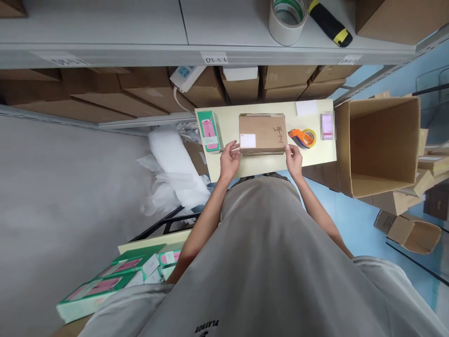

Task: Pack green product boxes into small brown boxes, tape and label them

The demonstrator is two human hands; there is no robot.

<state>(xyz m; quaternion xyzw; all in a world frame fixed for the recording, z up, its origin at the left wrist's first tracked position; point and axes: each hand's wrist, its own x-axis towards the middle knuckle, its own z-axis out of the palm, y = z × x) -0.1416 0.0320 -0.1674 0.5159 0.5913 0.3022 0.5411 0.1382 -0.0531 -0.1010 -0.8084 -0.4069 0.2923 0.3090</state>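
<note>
A brown cardboard box [259,127] lies on the pale tabletop [252,166], with a white label and handwritten marks on its top. My left hand [230,161] grips its near left corner, fingers bent against the side. At the near right corner, my right hand [293,161] holds the box with the thumb by its edge. A green box with a pink picture [209,131] stands left of it. An orange tape dispenser [299,137] with a yellow tape roll [310,138] rests just beyond my right hand.
A large open carton [382,140] stands at the table's right. White foam wrap [175,164] hangs at the left, above several green boxes [115,276]. The shelf [140,28] overhead carries a white tape roll [286,28] and a black-yellow cutter [329,23]. A power strip [185,76] sits below.
</note>
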